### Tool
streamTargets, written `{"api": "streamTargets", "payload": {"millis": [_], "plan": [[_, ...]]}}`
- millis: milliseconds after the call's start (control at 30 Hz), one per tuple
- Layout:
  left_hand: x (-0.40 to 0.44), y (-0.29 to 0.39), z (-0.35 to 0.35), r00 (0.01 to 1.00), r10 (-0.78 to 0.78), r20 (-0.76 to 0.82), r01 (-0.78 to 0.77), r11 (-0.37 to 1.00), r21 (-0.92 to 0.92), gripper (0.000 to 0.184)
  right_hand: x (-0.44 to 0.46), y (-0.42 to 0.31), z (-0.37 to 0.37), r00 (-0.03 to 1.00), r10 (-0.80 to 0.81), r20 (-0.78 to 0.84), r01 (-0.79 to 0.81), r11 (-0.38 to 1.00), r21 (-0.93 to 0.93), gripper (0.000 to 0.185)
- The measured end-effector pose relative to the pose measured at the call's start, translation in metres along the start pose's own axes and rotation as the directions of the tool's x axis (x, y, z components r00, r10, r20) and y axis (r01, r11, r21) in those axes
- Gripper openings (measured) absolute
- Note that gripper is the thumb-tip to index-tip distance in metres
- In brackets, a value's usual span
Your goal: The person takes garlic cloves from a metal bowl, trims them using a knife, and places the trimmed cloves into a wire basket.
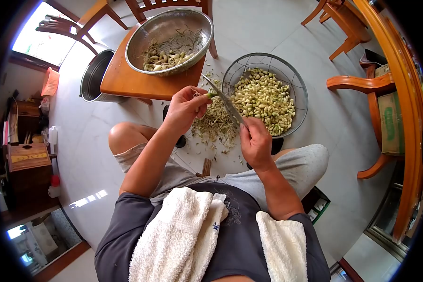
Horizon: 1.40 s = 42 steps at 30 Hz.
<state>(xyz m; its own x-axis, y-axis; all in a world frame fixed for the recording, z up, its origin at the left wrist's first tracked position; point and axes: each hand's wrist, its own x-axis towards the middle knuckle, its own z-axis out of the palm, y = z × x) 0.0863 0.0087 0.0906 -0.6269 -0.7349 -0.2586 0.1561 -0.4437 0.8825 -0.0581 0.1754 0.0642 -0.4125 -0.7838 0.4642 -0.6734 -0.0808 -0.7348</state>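
Note:
My left hand [187, 109] pinches a small bulb with thin pale roots, its green end [212, 95] sticking out toward the blade. My right hand [256, 143] is closed around the lower end of a knife [229, 106]; the grip itself is mostly hidden. The blade points up and left and meets or nearly meets the bulb. Just beyond my right hand, a round wire-mesh basket [307, 104] holds a heap of trimmed pale-green bulbs [263, 101]. Dry trimmings [217, 123] lie scattered on the floor below the knife.
A perforated metal colander [137, 44] with untrimmed, rooted bulbs [167, 58] stands on a wooden chair seat [127, 83]. Left of it is a metal bucket [90, 82]. A wooden table [399, 56] and chairs line the right side. White towels [174, 235] hang over my chest.

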Motion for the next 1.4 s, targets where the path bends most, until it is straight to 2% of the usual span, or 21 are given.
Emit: {"api": "streamTargets", "payload": {"millis": [133, 333, 433, 533, 633, 733, 833, 967, 1033, 1233, 1267, 1400], "plan": [[0.003, -0.007, -0.001, 1.000, 0.007, 0.009, -0.007, 0.999, 0.043, 0.012, -0.001, -0.001, 0.000, 0.999, 0.030, 0.029, -0.030, 1.000, -0.009, 0.018], [0.002, -0.009, -0.001, 1.000, 0.020, -0.018, -0.020, 1.000, -0.004, 0.011, -0.001, -0.003, 0.005, 0.999, 0.048, 0.018, -0.049, 0.999, 0.012, 0.017], [0.001, -0.004, -0.005, 0.999, 0.035, 0.013, -0.033, 0.992, -0.121, 0.010, -0.009, 0.008, 0.009, 0.964, 0.198, 0.176, -0.199, 0.980, -0.011, 0.016], [-0.002, 0.009, -0.005, 0.995, 0.085, 0.052, -0.075, 0.982, -0.176, 0.010, -0.017, 0.024, 0.013, 0.882, 0.345, 0.321, -0.309, 0.938, -0.159, 0.015], [-0.002, 0.006, -0.013, 0.997, 0.042, 0.065, -0.026, 0.971, -0.237, 0.011, -0.017, 0.027, 0.012, 0.878, 0.395, 0.271, -0.410, 0.912, 0.000, 0.013], [-0.002, 0.000, -0.020, 0.997, 0.000, 0.072, 0.021, 0.958, -0.287, 0.013, -0.016, 0.028, 0.011, 0.896, 0.383, 0.226, -0.394, 0.919, 0.004, 0.014], [0.002, -0.007, -0.028, 0.992, 0.042, 0.119, -0.005, 0.956, -0.295, 0.013, -0.012, 0.023, 0.009, 0.891, 0.396, 0.222, -0.418, 0.906, 0.062, 0.015], [0.003, -0.011, -0.027, 0.997, 0.008, 0.078, 0.016, 0.954, -0.298, 0.012, -0.009, 0.014, 0.005, 0.881, 0.413, 0.231, -0.444, 0.890, 0.105, 0.015], [0.002, -0.014, -0.027, 0.997, -0.022, 0.077, 0.046, 0.946, -0.321, 0.013, -0.010, 0.014, 0.005, 0.904, 0.375, 0.205, -0.404, 0.905, 0.130, 0.014], [0.009, -0.031, -0.034, 0.997, 0.011, 0.074, 0.017, 0.931, -0.364, 0.019, -0.008, 0.008, -0.003, 0.893, 0.388, 0.226, -0.427, 0.891, 0.156, 0.014], [0.009, -0.032, -0.036, 0.997, -0.007, 0.071, 0.029, 0.950, -0.310, 0.019, -0.007, 0.007, -0.004, 0.886, 0.399, 0.236, -0.440, 0.884, 0.158, 0.014], [0.008, -0.035, -0.041, 0.998, -0.042, 0.046, 0.048, 0.989, -0.140, 0.020, -0.007, 0.005, -0.004, 0.943, 0.284, 0.172, -0.309, 0.941, 0.141, 0.014]]}}
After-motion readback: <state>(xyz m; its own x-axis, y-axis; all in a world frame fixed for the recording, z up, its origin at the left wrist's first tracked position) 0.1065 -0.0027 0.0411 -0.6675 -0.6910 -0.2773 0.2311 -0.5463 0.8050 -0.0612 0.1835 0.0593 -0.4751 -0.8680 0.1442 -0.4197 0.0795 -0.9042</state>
